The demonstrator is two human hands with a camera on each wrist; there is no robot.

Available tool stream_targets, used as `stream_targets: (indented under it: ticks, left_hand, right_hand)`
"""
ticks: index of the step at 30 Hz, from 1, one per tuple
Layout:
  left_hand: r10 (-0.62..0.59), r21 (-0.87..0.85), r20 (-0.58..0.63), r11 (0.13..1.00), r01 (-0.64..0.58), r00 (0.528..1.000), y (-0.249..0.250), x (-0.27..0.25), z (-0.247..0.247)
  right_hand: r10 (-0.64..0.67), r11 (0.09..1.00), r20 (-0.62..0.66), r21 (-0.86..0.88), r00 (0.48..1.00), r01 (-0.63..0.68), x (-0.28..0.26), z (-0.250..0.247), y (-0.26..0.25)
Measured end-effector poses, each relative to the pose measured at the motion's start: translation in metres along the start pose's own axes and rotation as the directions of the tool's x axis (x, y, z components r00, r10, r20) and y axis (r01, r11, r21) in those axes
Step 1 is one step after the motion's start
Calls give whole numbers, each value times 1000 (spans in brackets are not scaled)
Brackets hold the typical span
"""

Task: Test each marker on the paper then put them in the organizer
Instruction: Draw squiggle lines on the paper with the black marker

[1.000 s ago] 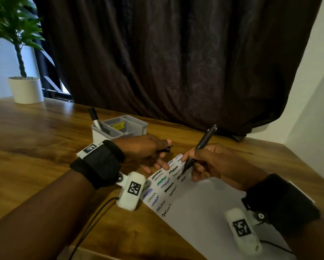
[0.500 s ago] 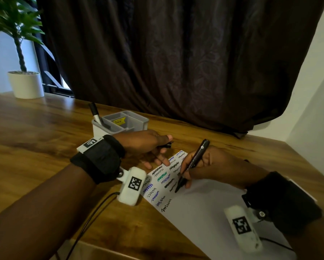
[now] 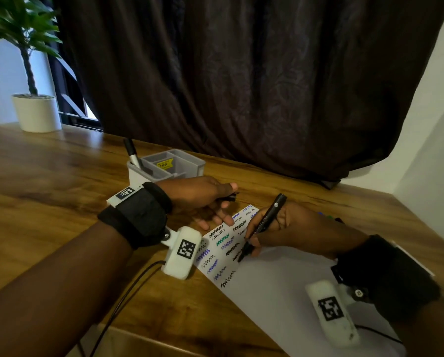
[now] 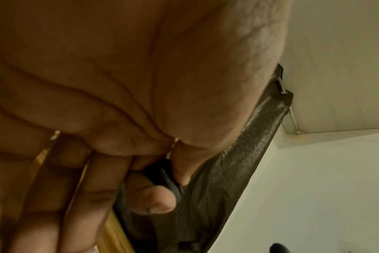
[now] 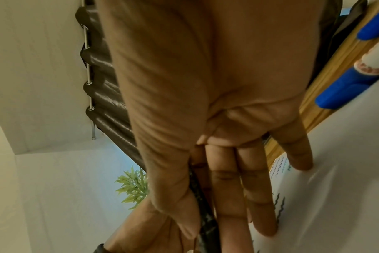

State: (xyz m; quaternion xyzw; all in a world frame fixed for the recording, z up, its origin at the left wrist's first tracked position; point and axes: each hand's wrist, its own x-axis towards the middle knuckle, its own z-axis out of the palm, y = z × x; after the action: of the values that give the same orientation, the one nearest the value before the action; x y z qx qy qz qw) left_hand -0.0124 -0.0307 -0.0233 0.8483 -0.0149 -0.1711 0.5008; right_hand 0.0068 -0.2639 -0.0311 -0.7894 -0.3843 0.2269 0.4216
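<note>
Pinched between thumb and forefinger in a writing grip, the black marker point(image 3: 263, 225) slants in the right hand point(image 3: 290, 230) with its tip on the paper point(image 3: 280, 287), beside the last of the black squiggles, while the other fingers rest on the sheet, presumably to steady the stroke. At about nine o'clock from that tip run columns of test squiggles point(image 3: 223, 243) in black, green, blue and purple, so the testing seems well along. The left hand point(image 3: 200, 194) lies at about eleven o'clock from the tip; its thumb and forefinger grasp a small dark piece, probably the marker's cap point(image 4: 169, 181), kept ready for closing, and its lower fingers press the sheet's far corner, likely to stop it sliding on the bench point(image 3: 48, 189). Beyond that hand, at about eleven o'clock, stands the grey organizer point(image 3: 190, 163), one marker point(image 3: 132, 153) upright in its near-left compartment and a yellow sticker inside it. At the paper's far edge, at two o'clock from the right hand, blue-capped markers point(image 5: 344, 92) lie on the bench, seemingly awaiting their turn. Farther out are a potted plant point(image 3: 35, 109) at ten o'clock and a dark curtain point(image 3: 241, 73) at twelve.
</note>
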Motion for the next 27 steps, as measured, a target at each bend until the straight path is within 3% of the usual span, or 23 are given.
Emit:
stream_targets:
  ticks: [27]
  left_hand:
    - [-13, -5, 0, 1000, 13, 1000, -2, 2, -1]
  right_hand:
    - [41, 999, -39, -15, 998, -41, -2, -5, 0]
